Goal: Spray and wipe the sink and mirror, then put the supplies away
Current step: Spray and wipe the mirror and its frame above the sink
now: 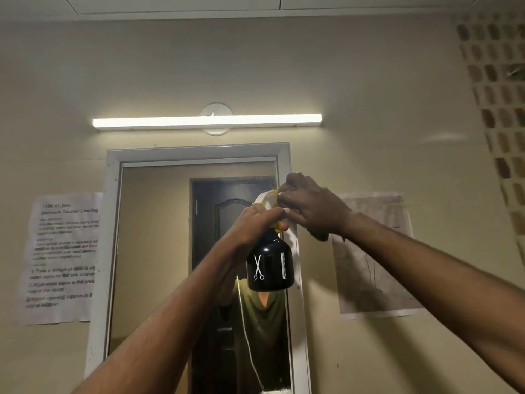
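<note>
Paper sheet [64, 257], left of the frame, taped beside the mirror [159, 251]: heading "Bathroom Counter Cleaning"; a "TASK ID" line above it, number blurred; body text mostly unreadable.
Black spray bottle [270, 265], centre: white scissors and comb symbols, no words.
Paper sheet on the right [375, 260]: faint marks, unreadable.

Spray bottle [270, 265] glossy black plastic with white plastic head; mirror [170, 251] smooth reflective glass in white painted frame [112, 223]; creased paper notice [62, 257]; matt wall [369, 95].
</note>
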